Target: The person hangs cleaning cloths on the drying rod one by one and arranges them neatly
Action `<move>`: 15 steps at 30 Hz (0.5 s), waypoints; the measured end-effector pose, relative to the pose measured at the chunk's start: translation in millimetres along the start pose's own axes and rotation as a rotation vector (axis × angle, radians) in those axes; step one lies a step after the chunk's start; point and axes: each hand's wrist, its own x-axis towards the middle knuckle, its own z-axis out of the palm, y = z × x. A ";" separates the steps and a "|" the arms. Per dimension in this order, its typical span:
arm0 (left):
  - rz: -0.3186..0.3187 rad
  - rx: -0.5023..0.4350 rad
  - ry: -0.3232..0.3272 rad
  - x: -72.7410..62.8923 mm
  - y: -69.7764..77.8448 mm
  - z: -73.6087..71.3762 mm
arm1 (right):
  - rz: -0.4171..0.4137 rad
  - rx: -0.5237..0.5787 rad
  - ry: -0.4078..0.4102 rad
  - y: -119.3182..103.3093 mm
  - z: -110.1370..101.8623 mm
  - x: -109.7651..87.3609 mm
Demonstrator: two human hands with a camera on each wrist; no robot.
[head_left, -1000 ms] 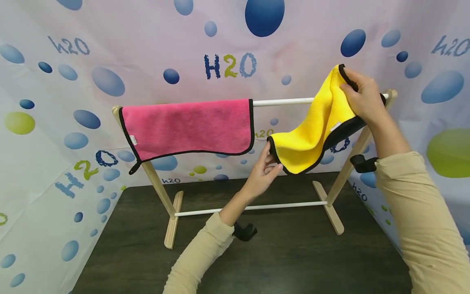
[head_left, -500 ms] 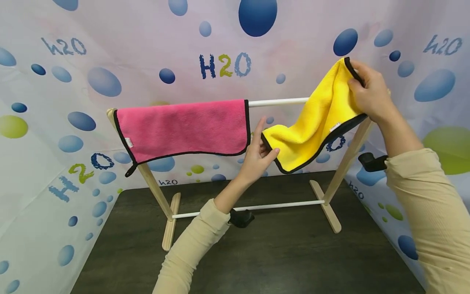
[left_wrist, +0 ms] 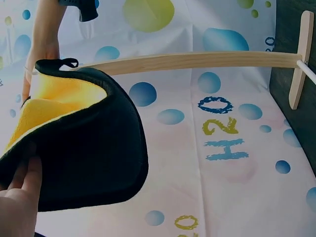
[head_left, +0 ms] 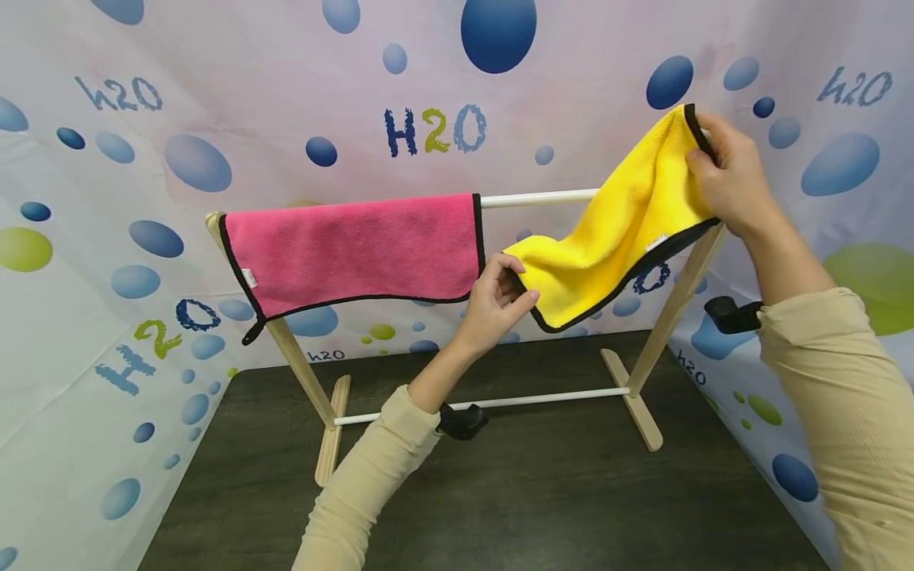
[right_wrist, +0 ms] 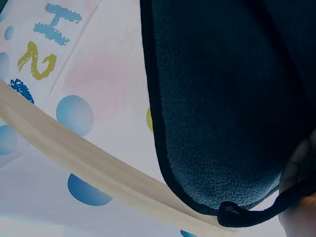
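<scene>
A yellow towel (head_left: pixel 607 238) with black trim and a dark back (left_wrist: pixel 98 158) is stretched between both hands in front of the rack's right half. My left hand (head_left: pixel 493 305) pinches its lower left edge, thumb in front and fingers behind. Up at the right, my right hand (head_left: pixel 735 170) grips the upper edge, thumb on the yellow side. In the right wrist view the dark back (right_wrist: pixel 222 108) and a hanging loop (right_wrist: pixel 256 212) show beside the fingers. A pink towel (head_left: pixel 357 254) with black trim hangs over the top bar at the left, its loop at the lower left corner.
The rack has a white top bar (head_left: pixel 539 199), wooden posts (head_left: pixel 667 317) and a white lower bar (head_left: pixel 550 399). It stands on a dark table (head_left: pixel 543 492) before a backdrop (head_left: pixel 585 71) printed with blue bubbles. The yellow towel covers the top bar's right end.
My right hand has moved up and to the right with its edge of the yellow towel. The left hand has shifted left and slightly up, spreading the towel wider. The pink towel stays hanging.
</scene>
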 end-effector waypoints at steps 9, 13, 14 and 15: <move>0.022 0.097 0.042 15.8 11.1 -7.7 | 0.010 0.025 0.047 1.6 -10.1 7.6; 0.043 0.161 0.075 29.1 23.4 -12.7 | 0.028 0.018 0.075 0.7 -15.0 11.0; 0.055 0.183 0.089 33.0 27.3 -14.0 | 0.039 0.028 0.071 0.5 -16.4 11.7; 0.067 0.202 0.101 37.1 30.9 -15.5 | 0.047 0.037 0.069 0.1 -17.5 12.2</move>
